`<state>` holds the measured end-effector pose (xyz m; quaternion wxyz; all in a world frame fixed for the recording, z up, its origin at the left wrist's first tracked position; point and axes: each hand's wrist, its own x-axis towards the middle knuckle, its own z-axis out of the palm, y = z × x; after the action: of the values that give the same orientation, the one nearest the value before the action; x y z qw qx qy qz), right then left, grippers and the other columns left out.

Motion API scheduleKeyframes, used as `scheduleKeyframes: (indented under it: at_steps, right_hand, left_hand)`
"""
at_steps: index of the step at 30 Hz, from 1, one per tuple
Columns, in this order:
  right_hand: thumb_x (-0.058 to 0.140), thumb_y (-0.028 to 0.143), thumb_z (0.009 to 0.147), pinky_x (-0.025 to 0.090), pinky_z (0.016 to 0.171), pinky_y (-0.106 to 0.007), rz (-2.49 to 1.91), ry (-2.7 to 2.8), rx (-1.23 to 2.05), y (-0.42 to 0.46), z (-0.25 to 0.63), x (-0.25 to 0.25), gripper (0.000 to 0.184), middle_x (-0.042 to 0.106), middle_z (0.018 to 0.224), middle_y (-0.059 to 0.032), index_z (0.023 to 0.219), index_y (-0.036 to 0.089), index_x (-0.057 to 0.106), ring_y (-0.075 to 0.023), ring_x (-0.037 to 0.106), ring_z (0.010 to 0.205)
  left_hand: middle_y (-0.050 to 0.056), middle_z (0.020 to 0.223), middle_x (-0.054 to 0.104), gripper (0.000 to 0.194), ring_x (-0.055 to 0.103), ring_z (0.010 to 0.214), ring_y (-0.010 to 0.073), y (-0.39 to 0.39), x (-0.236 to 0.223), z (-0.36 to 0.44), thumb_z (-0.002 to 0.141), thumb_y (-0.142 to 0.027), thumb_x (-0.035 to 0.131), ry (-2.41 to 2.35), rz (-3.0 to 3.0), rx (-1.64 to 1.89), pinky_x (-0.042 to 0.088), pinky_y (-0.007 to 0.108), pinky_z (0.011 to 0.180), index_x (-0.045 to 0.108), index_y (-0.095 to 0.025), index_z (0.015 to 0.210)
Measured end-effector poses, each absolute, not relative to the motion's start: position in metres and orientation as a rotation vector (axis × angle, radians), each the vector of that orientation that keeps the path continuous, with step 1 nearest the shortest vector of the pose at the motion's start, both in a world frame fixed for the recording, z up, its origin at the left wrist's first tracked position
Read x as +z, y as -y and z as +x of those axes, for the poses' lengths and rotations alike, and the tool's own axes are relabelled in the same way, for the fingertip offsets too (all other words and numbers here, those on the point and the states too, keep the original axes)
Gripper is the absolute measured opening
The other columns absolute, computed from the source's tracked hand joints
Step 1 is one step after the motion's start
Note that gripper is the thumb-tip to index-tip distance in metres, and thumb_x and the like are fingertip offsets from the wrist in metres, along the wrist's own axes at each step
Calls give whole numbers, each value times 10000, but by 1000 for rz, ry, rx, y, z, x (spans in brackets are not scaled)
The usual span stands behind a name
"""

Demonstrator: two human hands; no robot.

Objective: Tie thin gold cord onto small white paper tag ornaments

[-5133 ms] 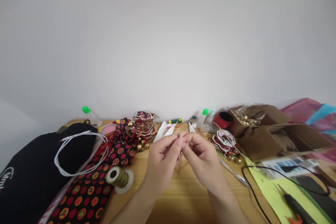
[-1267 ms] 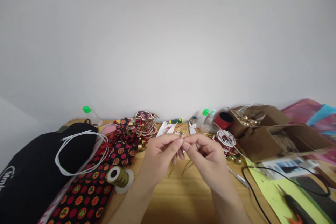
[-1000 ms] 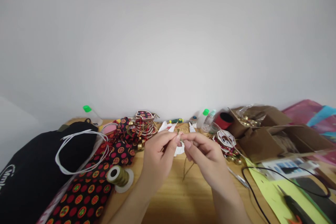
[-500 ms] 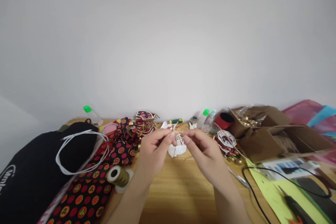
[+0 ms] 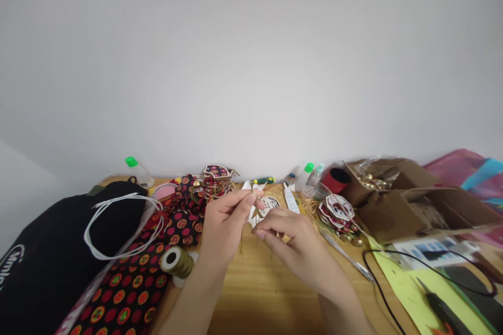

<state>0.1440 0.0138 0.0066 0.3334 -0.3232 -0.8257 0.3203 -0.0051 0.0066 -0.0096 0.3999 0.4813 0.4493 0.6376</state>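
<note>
My left hand [image 5: 228,214] is closed in a pinch, thumb against index finger, at the upper end of a thin cord [image 5: 256,214]. Lower down and a little to the right, my right hand [image 5: 288,233] pinches the same cord, which runs nearly upright between the two sets of fingertips. Loose ends seem to hang below, too fine to follow. Just behind the hands lie a round white printed piece [image 5: 269,204] and crumpled white paper [image 5: 247,186], partly hidden by my fingers.
Left are a spool of olive thread [image 5: 181,263], patterned fabric [image 5: 121,293], a coiled white cable [image 5: 88,230] and a black bag [image 5: 58,251]. Right are a white tube [image 5: 291,199], tweezers [image 5: 349,257], octagonal ornaments [image 5: 338,207], cardboard boxes [image 5: 428,220] and a black-handled tool [image 5: 442,311].
My right hand has moved down and left, below the left fingertips, and turned palm-down. The left hand has shifted slightly left. The white tube and round piece now show more fully.
</note>
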Motion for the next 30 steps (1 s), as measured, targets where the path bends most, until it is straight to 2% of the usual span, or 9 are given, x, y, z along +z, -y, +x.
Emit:
scheduleKeyframes:
  at_steps: [4,10,15,20,23,26,30]
  right_hand:
    - [593,88,849,457,678,-309,-908,2203,801,-18,141,2,200,677,720,-36,712,196,692,-201,621,738]
    - [616,55,803,464,805,-404,-957,2169,783,-22,145,-4,185,707,880,-72,721,200,697,-253,616,891]
    - [636,163,838,468,879,-360,-851,1618,1004,-17,147,-2,130,670,950,-24,927,256,652,-202,616,950]
    - [602,342,900,496,852,-283,-679,1376,1341,-12,143,1,153,636,993,-18,1040,280,614,-161,608,945]
    - [593,384,906,498,753,-267,-700,1385,1413,-12,140,-1,179,604,837,-3,1028,254,608,-145,588,781]
    - [642,393,869,474,670,-256,-742,1389,1410,-12,137,-5,202,560,780,8,982,227,613,-136,532,698]
    - [659,419,845,482,741,-287,-779,1402,1352,-13,136,-7,244,600,859,-22,979,220,618,-164,557,793]
  left_hand:
    - [1,635,596,246,377,494,87,-4,-7,-4,853,-321,621,-1191,1270,1635,337,232,495,759,-162,725]
    - [-2,609,568,276,412,508,98,-2,-5,-4,874,-267,579,-1179,1366,1582,356,240,531,674,-165,635]
    - [-13,586,535,305,465,558,111,1,0,-2,879,-226,562,-1170,1499,1543,390,238,591,597,-168,582]
    - [-19,573,517,309,488,578,115,4,5,3,882,-184,556,-1168,1644,1494,386,226,591,569,-167,574]
    - [-7,597,550,288,522,603,128,6,5,5,886,-183,553,-1187,1697,1473,405,229,603,602,-168,603]
    - [8,624,597,288,555,627,140,7,4,7,887,-165,538,-1205,1741,1474,422,227,605,637,-170,617]
    - [14,693,662,222,594,665,140,7,3,7,875,-131,542,-1202,1749,1522,444,217,634,693,-174,717]
